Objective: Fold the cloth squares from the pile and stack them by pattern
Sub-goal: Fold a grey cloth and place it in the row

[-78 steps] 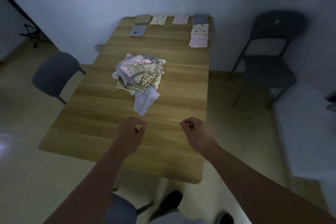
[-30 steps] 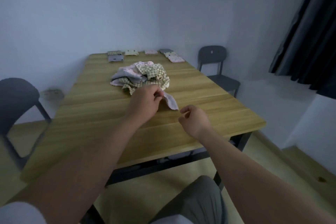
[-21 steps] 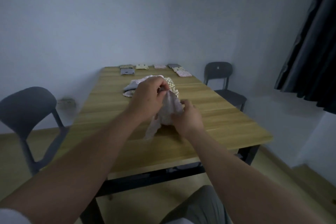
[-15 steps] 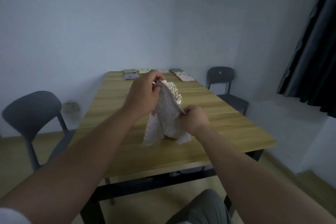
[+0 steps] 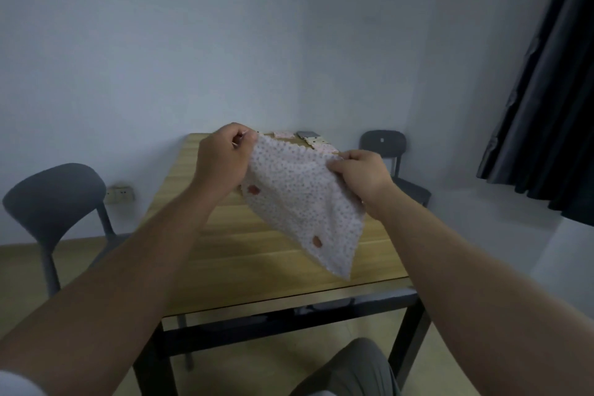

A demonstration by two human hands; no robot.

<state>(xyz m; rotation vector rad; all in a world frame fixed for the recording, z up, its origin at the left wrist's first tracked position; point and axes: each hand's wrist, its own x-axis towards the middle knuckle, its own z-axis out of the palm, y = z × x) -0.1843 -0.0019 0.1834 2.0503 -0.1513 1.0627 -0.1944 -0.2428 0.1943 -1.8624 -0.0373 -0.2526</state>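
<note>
I hold a pale dotted cloth square (image 5: 299,199) with small pink marks spread in the air above the wooden table (image 5: 244,260). My left hand (image 5: 225,161) pinches its upper left corner. My right hand (image 5: 360,173) pinches its upper right corner. The cloth hangs down to a point over the table's near right part. It hides the pile of unfolded cloths behind it. A few folded cloth stacks (image 5: 316,141) show at the table's far end, past the cloth's top edge.
A grey chair (image 5: 54,199) stands left of the table and a dark chair (image 5: 385,148) stands at the far right. A dark curtain (image 5: 553,100) hangs on the right. The table's black frame (image 5: 289,318) runs under its near edge, above my knee (image 5: 353,370).
My left hand took the dotted cloth from beside the pile and lifted it. My right hand joined it, and both hands have pulled the cloth open and raised it. My view tilted up.
</note>
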